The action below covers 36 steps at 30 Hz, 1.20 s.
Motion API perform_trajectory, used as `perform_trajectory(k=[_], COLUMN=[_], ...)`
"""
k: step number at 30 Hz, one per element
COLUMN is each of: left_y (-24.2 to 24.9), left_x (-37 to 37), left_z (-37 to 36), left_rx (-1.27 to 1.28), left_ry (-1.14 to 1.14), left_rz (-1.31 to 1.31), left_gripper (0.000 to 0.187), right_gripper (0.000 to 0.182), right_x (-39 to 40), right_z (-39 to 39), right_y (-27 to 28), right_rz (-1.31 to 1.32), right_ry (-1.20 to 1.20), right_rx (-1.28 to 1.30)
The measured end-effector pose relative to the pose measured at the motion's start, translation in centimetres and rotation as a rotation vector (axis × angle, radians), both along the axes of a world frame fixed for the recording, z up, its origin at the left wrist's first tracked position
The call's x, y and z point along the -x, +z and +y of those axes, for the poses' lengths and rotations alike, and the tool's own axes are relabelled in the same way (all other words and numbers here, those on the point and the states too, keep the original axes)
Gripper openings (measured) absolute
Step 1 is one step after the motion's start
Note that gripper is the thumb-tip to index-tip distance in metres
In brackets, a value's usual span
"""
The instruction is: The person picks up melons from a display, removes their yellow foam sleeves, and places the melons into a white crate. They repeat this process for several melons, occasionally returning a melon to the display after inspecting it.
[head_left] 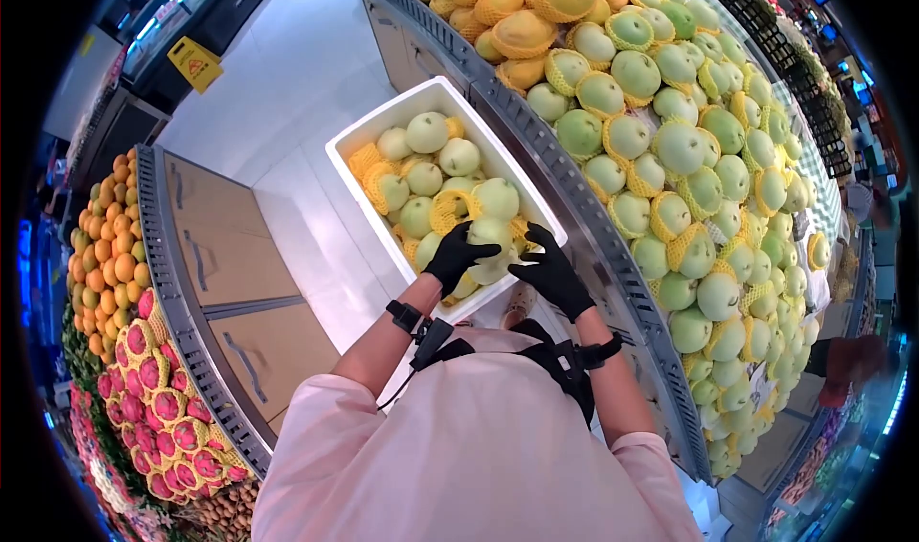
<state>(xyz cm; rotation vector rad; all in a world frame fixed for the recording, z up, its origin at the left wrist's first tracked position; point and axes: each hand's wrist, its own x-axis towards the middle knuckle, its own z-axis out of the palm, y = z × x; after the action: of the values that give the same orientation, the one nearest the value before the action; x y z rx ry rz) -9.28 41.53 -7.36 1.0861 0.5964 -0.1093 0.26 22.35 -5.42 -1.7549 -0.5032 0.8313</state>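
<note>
A white foam box [356,190] holds several pale green melons [427,132], some in yellow foam nets. At its near end, my gloved left hand [459,258] curls around the left side of a pale green melon [491,235], thumb stretched across its front. My gloved right hand [555,272] is at the same melon's right side, fingers bent and thumb pointing inward; its exact contact is hard to see. A loose yellow foam net [448,211] lies just beyond my left hand. Another melon [486,271] shows below, between my hands.
To the right, a sloping display holds piled green melons [682,147] and orange papayas [525,34] in nets, behind a grey rail [613,218]. On the left stand oranges [117,245] and dragon fruit [153,403] above wooden cabinets [218,236]. A yellow floor sign [195,63] stands farther back.
</note>
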Motion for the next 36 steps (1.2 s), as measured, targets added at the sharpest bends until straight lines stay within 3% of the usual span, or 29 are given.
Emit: perform_trajectory(k=[1,3,5,7,9,16,24,31,33,36], left_y=[-2.3,-4.1,-6.4,-7.1,-7.3,-11.7,-12.0,-8.7,-10.7,-10.4], left_x=[-0.2,-0.5,-1.2,-1.9,-2.6,-3.3,-3.5,-3.4,-2.9,-2.7], left_z=[1.0,3.0,5.1,6.5,7.3,7.2,6.4,6.3,6.6,6.4], left_rx=[-0.149,-0.518,-0.830,-0.896,-1.056,-1.314,-1.307,-1.277,-1.410,-1.409], left_ry=[0.035,0.051,0.121,0.122,-0.029,-0.244,-0.210,-0.287,-0.249,-0.057], left_rz=[-0.025,-0.043,-0.009,-0.012,0.095,0.272,0.337,0.400,0.368,0.161], left_gripper=[0.074,0.070,0.072,0.073,0.077,0.089,0.090,0.095,0.096,0.079], right_gripper=[0.076,0.067,0.056,0.052,0.048,0.037,0.035,0.033,0.030,0.031], right_x=[-0.4,-1.4,-1.7,-1.7,-1.8,-0.3,2.5,3.8,3.6,3.2], right_z=[-1.0,-3.2,-5.1,-6.8,-8.1,-14.6,-20.7,-22.3,-22.3,-22.3], right_y=[0.0,-0.8,-0.7,-0.4,-0.1,3.4,3.4,2.5,2.4,2.6], right_rz=[0.044,-0.112,-0.008,0.040,0.102,0.178,0.258,0.271,0.288,0.247], right_ry=[-0.031,-0.090,-0.208,-0.266,-0.286,-0.511,-0.667,-0.701,-0.697,-0.695], right_rx=[0.041,0.059,0.017,0.010,0.006,0.027,0.087,0.096,0.031,0.029])
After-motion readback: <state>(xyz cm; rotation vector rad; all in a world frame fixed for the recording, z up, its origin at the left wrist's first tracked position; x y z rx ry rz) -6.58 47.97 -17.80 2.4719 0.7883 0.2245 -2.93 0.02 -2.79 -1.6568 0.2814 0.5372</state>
